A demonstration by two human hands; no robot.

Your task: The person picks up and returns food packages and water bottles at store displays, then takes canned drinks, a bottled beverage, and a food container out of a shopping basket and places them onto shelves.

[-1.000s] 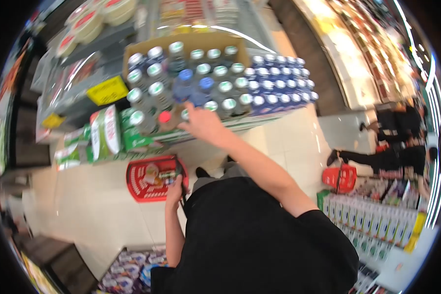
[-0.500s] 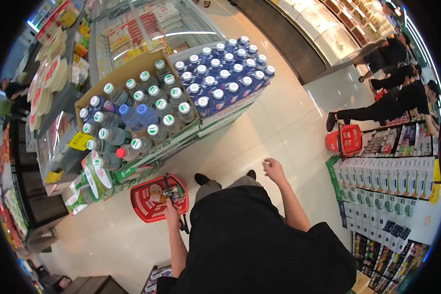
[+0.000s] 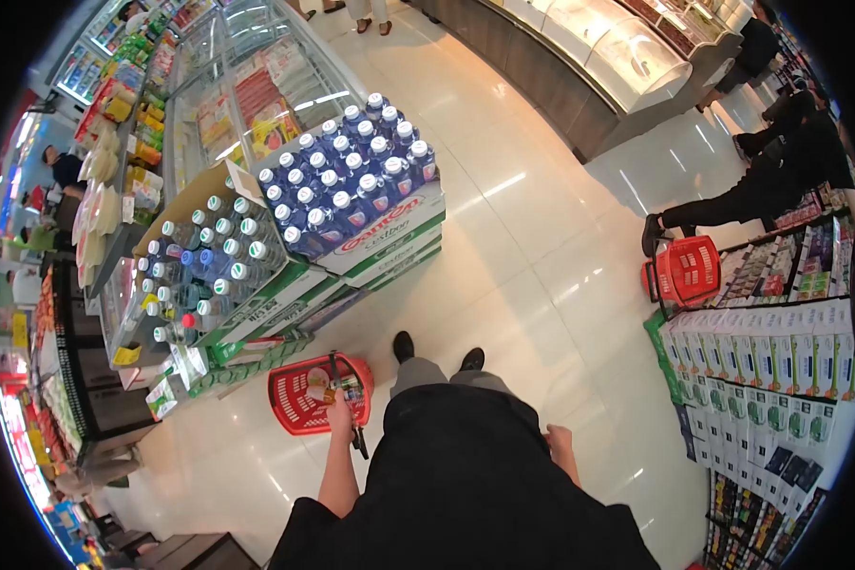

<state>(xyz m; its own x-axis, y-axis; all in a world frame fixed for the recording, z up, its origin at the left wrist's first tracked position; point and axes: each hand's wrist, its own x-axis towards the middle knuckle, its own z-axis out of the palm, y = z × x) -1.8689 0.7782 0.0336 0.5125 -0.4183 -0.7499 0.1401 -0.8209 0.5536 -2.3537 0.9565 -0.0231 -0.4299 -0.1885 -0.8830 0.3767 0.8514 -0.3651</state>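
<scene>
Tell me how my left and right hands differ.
Your left hand grips the red basket by its black handle; your right hand holds nothing visible. The left hand appears over the basket, while the right hand hangs beside the black shirt. Both hands are bare.

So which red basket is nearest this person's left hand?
The basket with its dark handle in the left hand; the other basket is near another person's shoe.

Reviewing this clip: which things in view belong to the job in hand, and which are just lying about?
In the job:
- left hand, holding the basket
- red basket
- goods inside it

Lying about:
- blue bottles
- clear bottles
- second red basket
- shelved boxes
</scene>
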